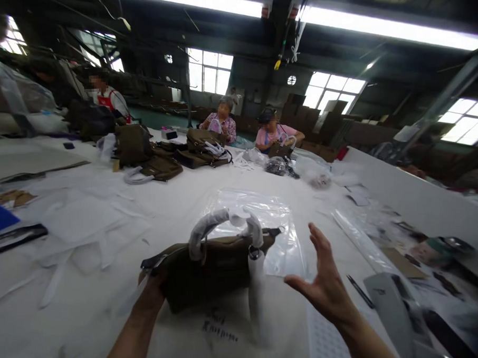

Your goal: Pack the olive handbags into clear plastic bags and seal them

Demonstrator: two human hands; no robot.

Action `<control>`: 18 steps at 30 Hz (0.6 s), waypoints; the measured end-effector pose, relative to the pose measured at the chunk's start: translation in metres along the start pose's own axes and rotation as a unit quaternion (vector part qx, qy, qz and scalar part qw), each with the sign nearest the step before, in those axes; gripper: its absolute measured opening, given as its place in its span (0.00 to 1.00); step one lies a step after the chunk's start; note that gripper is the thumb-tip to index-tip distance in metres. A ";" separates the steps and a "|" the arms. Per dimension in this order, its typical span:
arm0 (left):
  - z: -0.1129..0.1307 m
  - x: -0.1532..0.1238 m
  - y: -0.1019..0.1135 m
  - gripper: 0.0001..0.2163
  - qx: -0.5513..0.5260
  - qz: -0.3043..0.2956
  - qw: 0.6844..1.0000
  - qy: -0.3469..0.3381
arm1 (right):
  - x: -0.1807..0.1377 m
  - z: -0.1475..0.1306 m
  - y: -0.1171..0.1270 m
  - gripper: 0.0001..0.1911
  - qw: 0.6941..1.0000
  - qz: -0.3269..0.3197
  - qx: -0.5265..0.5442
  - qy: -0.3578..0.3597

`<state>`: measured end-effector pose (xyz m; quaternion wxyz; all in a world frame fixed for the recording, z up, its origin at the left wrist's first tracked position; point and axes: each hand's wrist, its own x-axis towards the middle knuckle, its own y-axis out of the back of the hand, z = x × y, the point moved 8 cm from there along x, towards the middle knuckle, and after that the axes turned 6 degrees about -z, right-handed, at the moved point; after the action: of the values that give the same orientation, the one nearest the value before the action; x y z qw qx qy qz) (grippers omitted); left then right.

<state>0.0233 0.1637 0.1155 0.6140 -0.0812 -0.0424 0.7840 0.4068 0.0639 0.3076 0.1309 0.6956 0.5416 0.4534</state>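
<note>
Presently, left hand [149, 296] grips olive handbag [213, 270] by its left end; right hand [326, 280], empty and spread, should support the opposite end.

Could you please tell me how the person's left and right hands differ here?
The left hand holds one end of the olive bag, while the right hand is empty beside it. The left hand's fingers are hidden by the bag; the right hand's fingers show, open. Both hands are bare.

My left hand [151, 296] grips an olive-brown handbag [211, 275] at one end; my right hand [324, 278], spread wide, hovers apart from it.
</note>
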 end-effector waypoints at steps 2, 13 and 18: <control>-0.002 -0.007 -0.014 0.25 -0.053 -0.060 0.997 0.015 | 0.021 -0.036 -0.013 0.56 0.996 -0.076 0.018 0.042; 0.004 0.014 -0.033 0.22 -0.196 -0.095 0.971 0.097 | 0.078 -0.094 -0.092 0.20 0.838 -0.263 0.459 -0.134; -0.002 0.021 -0.013 0.20 -0.217 -0.044 0.970 0.103 | 0.076 -0.099 -0.089 0.21 0.816 -0.193 0.529 -0.128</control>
<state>0.0309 0.1871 0.1142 0.6166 -0.2906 -0.1517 0.7158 0.2736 0.1337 0.3399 -0.1044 0.5908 0.7995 -0.0306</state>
